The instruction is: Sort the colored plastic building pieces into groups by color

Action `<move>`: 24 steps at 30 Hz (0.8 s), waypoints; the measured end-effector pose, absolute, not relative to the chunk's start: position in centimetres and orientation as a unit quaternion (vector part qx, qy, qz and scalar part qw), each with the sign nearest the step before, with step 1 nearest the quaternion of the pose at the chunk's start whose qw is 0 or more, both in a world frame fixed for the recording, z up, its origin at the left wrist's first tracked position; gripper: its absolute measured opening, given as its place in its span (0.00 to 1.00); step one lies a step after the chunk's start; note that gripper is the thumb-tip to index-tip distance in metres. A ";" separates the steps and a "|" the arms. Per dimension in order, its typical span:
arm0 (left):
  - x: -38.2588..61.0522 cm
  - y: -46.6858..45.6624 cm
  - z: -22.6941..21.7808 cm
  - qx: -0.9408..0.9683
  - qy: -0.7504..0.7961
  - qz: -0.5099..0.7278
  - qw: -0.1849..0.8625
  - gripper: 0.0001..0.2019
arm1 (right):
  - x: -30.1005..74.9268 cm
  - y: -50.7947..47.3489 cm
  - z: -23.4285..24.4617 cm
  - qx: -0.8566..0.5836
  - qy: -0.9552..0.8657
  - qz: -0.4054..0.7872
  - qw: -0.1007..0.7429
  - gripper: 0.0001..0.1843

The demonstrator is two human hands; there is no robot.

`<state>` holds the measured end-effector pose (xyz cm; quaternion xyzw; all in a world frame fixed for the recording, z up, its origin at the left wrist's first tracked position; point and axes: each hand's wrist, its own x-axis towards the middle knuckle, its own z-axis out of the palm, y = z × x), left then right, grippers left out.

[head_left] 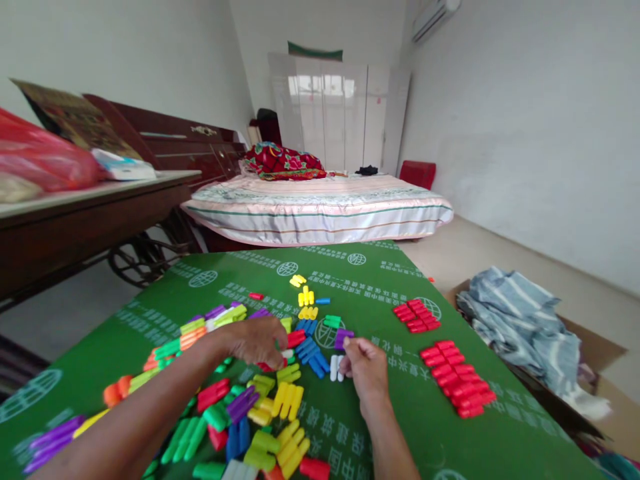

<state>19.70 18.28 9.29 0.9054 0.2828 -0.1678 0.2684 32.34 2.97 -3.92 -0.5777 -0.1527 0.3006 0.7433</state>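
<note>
Near-edge pile: mixed plastic pieces (287, 400) in yellow, green, red, blue, purple, spread loosely from near edge up the left half of the green surface (370, 280).
Right hand (369, 373): mid-surface, right of pile. Fingers bent, tips at a purple piece (343, 340); white piece (334, 368) just beside the thumb. Can't tell if purple is pinched.
Left hand (261, 341): palm down over pile, fingers curled, tips at a red piece (269, 367). Grip hidden, can't tell.
Between hands: blue pieces (313, 355), side by side.
Right-edge reds: two red groups (457, 378), nearer one longer.
Toward far edge: yellow pieces (306, 295) in a rough row, short blue piece (323, 301) alongside.
Past right edge: striped cloth (520, 320) in a carton (617, 373).
Past far edge: bed (325, 213), then white wardrobe (335, 113).
</note>
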 end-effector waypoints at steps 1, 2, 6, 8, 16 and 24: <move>19.9 18.2 9.4 0.896 0.277 -0.194 0.288 0.07 | 32.4 2.9 -3.8 -0.579 -0.153 0.302 0.742 0.19; 20.0 18.1 9.5 0.883 0.274 -0.217 0.314 0.09 | 32.4 2.7 -3.7 -0.580 -0.156 0.304 0.739 0.20; 19.7 17.8 9.9 0.839 0.295 -0.215 0.403 0.17 | 32.4 2.3 -3.2 -0.584 -0.162 0.314 0.730 0.20; 19.6 17.5 10.0 0.826 0.296 -0.204 0.434 0.19 | 32.3 2.1 -3.0 -0.579 -0.166 0.311 0.736 0.20; 20.4 15.7 9.7 0.813 0.239 -0.179 0.500 0.20 | 31.0 2.3 -1.7 -0.516 -0.282 0.341 0.734 0.16; 20.4 15.6 9.6 0.828 0.207 -0.190 0.485 0.16 | 31.8 2.5 -1.7 -0.514 -0.288 0.391 0.707 0.12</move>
